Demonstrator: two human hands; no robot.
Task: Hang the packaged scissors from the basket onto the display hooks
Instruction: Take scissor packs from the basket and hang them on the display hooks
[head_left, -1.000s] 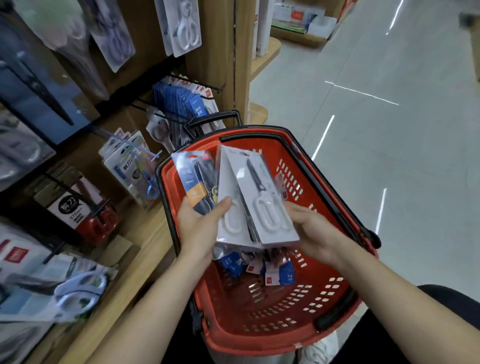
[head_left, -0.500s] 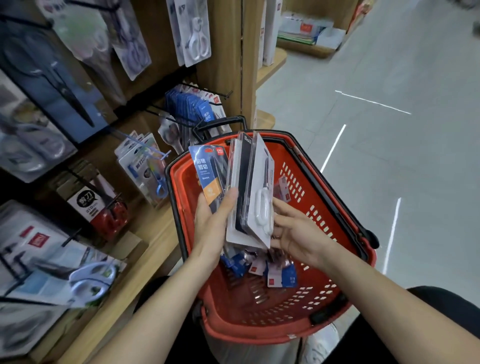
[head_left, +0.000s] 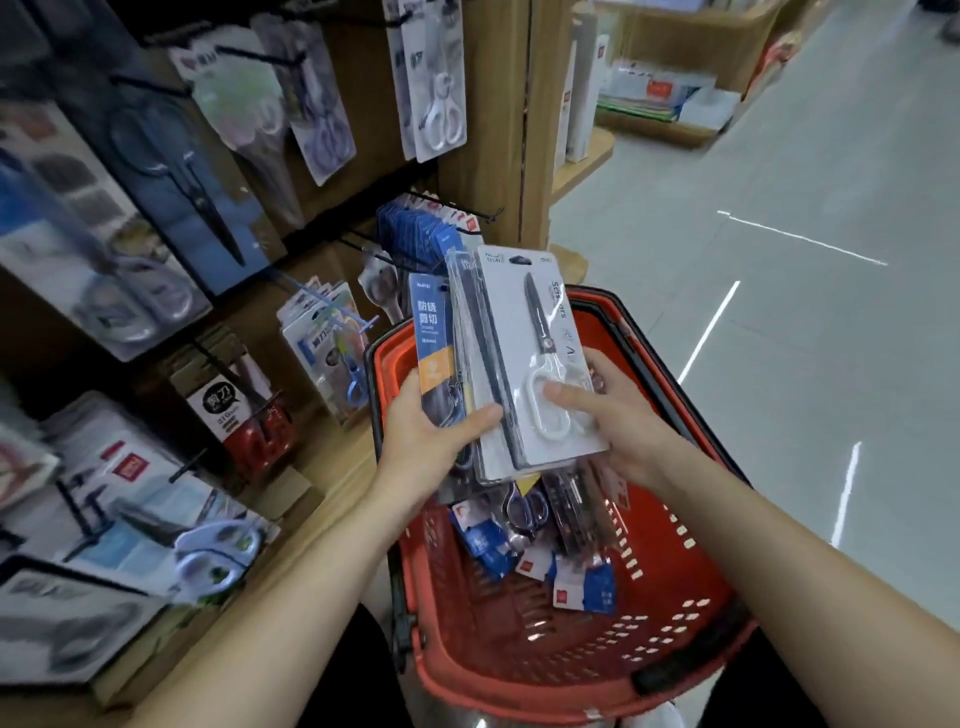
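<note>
Above the basket (head_left: 675, 670) the left hand (head_left: 428, 447) clamps a stack of packaged scissors (head_left: 441, 338); the right hand (head_left: 618, 421) pinches the front pack (head_left: 519, 322). Better to slide it free alone, then aim its hole at a display hook (head_left: 467, 209).

One head-worn wide-angle view looks forward and steeply down. The red basket (head_left: 675, 597) sits close, below frame centre. The display shelving (head_left: 498, 156) rises left of the basket; the shop floor (head_left: 779, 364) recedes to the basket's right.

A shop, probably stationery: carded scissors (head_left: 436, 98) on peg hooks (head_left: 457, 207), red shopping basket (head_left: 701, 587).
</note>
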